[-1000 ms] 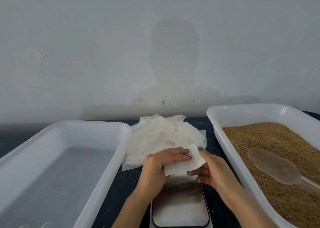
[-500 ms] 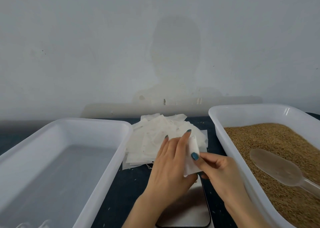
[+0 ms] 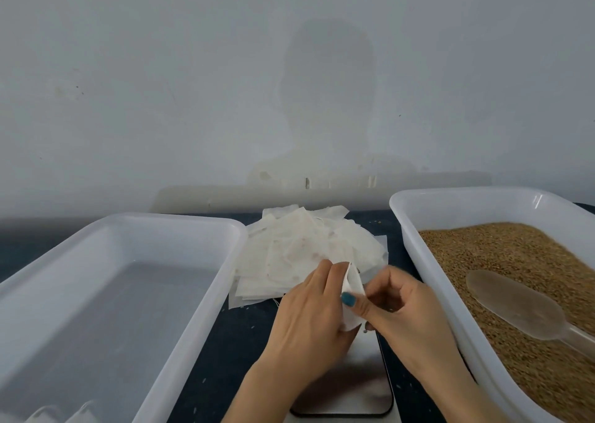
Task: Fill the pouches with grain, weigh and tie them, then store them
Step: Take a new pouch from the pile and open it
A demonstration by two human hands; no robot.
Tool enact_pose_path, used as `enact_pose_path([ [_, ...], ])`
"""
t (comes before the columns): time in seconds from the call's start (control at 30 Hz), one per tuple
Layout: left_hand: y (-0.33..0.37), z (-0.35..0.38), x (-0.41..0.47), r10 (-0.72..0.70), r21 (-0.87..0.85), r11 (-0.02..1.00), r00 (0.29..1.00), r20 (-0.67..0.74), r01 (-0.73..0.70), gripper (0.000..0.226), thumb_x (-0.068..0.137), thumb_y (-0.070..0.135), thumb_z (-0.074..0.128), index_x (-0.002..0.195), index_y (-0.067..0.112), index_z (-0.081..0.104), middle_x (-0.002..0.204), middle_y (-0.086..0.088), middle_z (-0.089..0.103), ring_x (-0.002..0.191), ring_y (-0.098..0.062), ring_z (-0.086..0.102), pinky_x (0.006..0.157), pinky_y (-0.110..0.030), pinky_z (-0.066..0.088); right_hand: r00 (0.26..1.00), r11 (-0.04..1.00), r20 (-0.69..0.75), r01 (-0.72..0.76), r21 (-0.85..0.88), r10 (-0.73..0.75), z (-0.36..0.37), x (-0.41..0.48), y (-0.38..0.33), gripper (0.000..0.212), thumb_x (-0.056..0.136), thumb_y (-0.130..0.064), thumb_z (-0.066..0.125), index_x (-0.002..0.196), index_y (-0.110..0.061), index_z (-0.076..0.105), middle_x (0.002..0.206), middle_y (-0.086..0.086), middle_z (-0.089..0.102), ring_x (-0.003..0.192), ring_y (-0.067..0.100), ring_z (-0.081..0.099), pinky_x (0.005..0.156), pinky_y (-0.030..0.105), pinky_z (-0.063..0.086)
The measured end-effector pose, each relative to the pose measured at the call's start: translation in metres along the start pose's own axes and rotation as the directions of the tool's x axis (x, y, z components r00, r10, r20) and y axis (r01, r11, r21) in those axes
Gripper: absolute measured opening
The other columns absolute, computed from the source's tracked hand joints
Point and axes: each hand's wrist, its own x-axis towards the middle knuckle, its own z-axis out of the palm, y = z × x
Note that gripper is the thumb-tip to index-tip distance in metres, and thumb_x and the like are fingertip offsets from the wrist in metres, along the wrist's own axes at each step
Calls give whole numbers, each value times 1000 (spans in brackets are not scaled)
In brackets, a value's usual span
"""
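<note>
One pouch (image 3: 354,281) is up btwn both hands, just right of frame ctr, over the far end of the scale (image 3: 354,380). L hand (image 3: 309,313) has its fingers (image 3: 323,273) curled round the pouch's left side. R hand (image 3: 409,306) pinches the right edge w/ thumb on top. Prob. I'm rubbing the two layers apart so the mouth opens for filling, but can't see if it's open yet. Pouch pile (image 3: 299,248) sits just behind, upper ctr, easy reach. Grain (image 3: 515,255) fills the grain tub (image 3: 402,219) at right, w/ the scoop (image 3: 515,306) lying on it, handle toward lower right, handy for R hand. Left tub (image 3: 145,226) looks meant for storing done ones; something whitish in its lower-left corner, too blurry to tell. Scale sits on the dark worktop (image 3: 225,342) right under my hands, so weighing needs no reach.
</note>
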Motion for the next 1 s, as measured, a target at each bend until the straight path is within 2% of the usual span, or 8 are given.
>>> enact_pose_path([
  [0.17,1,-5,0,-17,-8,1000,998,-59,16,35,82,38,54,110,19,51,89,6,52,61,-7,35,50,-9,14,959,936,19,281,-212,-283,1,-3,1,27,73,-46,70,93,-45,51,72,-8,64,67,13,68,57,25,58],
  [0.27,1,-6,0,-18,7,1000,998,-64,19,34,81,37,48,110,20,49,89,5,52,59,-10,43,49,-15,21,943,884,40,325,-335,-331,2,-3,3,16,80,-49,61,95,-45,60,74,-13,60,71,10,66,57,27,59],
  [0.43,-2,-6,0,-31,-11,999,998,-62,31,48,78,34,64,121,17,51,99,4,57,67,-12,57,50,-19,41,914,714,43,344,-610,-404,0,-5,6,40,88,-62,57,88,-24,71,92,-10,51,76,10,57,56,22,51],
  [0.57,3,-6,0,-36,-28,999,999,-21,35,59,75,59,52,121,22,52,103,9,58,76,-8,58,56,-9,30,831,666,9,452,-593,-556,0,-5,2,32,90,-48,61,74,-21,65,89,-14,54,85,8,51,65,20,42],
  [0.63,5,-6,1,-33,-68,997,999,-20,31,58,76,63,43,119,25,52,102,12,57,81,-7,58,58,-12,38,829,687,20,476,-550,-558,1,-7,2,29,92,-45,58,75,-21,62,87,-15,56,84,9,54,66,26,47],
  [0.7,4,-6,0,-29,-138,990,999,-29,25,56,76,62,48,118,25,52,103,13,58,85,-7,57,64,-20,47,853,685,13,429,-589,-522,0,-8,2,29,93,-46,53,81,-21,62,92,-10,57,81,9,55,65,32,50],
  [0.83,2,-6,1,-59,-330,943,997,-47,40,60,74,55,61,126,30,47,119,19,57,104,0,55,81,-7,42,823,584,53,445,-679,-566,0,-9,-3,25,96,-42,48,87,-24,63,102,-6,64,101,-1,47,85,27,40],
  [1.0,2,-5,1,-13,-434,900,994,-105,-34,26,81,36,62,103,25,56,97,16,61,83,-9,59,68,-37,51,845,588,131,464,-663,-519,0,-18,-19,19,96,-37,46,89,-27,61,112,0,70,124,6,46,95,37,45],
])
